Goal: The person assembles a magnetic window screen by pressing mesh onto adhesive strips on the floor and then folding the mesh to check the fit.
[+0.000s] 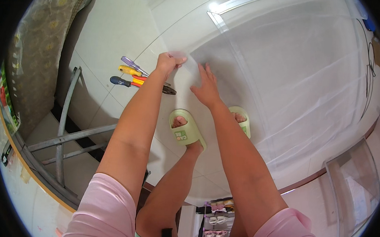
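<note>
A large sheet of pale, see-through mesh [295, 68] spreads over the tiled floor. Its near-left edge is pinched between thumb and fingers of my left hand [168, 63]. To the right of it, my right hand [205, 88] rests flat against the mesh border, fingers stretched out and nothing gripped. A light metal frame [222, 26] lies with the mesh, one corner showing at the far side. Just left of my left hand are pliers [169, 90] with dark jaws and several screwdrivers, among them a clear purple one [129, 63], a yellow one [129, 70] and a dark blue one [121, 81].
My feet in light green slippers [184, 133] stand close below the hands. At left are crossed grey metal legs [81, 135] and a patterned cover [43, 46]. A framed screen panel [354, 187] leans at lower right. Behind my legs is a shoe rack [217, 221].
</note>
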{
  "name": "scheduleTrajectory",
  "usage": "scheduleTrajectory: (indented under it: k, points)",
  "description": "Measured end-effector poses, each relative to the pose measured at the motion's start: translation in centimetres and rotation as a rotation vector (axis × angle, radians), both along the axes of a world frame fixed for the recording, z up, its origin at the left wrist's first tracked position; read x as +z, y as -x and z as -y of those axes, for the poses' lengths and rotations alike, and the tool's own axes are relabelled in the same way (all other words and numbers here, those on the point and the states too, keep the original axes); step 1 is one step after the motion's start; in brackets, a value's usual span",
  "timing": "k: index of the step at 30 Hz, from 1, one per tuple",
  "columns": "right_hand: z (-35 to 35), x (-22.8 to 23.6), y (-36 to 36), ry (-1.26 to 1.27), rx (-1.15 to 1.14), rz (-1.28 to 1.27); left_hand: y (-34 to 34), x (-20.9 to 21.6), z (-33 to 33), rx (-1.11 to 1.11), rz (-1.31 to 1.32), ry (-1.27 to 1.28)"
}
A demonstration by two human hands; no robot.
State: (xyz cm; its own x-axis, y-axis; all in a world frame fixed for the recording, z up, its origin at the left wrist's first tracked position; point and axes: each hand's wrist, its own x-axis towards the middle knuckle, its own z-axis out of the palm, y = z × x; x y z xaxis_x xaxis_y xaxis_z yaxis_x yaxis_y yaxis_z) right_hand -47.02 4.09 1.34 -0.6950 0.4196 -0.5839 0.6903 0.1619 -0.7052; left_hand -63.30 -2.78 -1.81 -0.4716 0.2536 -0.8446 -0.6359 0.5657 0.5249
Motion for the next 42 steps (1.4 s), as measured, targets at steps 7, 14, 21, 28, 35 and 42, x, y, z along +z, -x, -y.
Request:
scheduleTrajectory:
  k: [7,14,21,28,35,42]
  points:
    - [1.3,1.0,-2.2,0.082,-0.036,-0.018,-1.3,-0.5,-0.3,-0.027,-0.073,0.250]
    - [2.9,2.7,-7.7,0.114,-0.044,0.148,-3.2,0.7,-2.0,-0.183,-0.297,0.472]
    - [4.5,7.4,-10.4,0.198,-0.209,0.070,-4.4,2.2,1.8,0.092,-0.225,0.306]
    - [4.8,14.6,-17.4,0.202,-0.405,0.264,-15.4,12.6,4.2,-0.181,0.142,0.256]
    - [6.5,18.9,-26.8,0.104,-0.701,0.551,-22.5,17.6,1.5,-0.548,0.371,0.164]
    - [13.8,16.3,-36.9,0.213,-0.983,0.652,-27.5,15.5,4.7,-1.052,0.077,0.143]
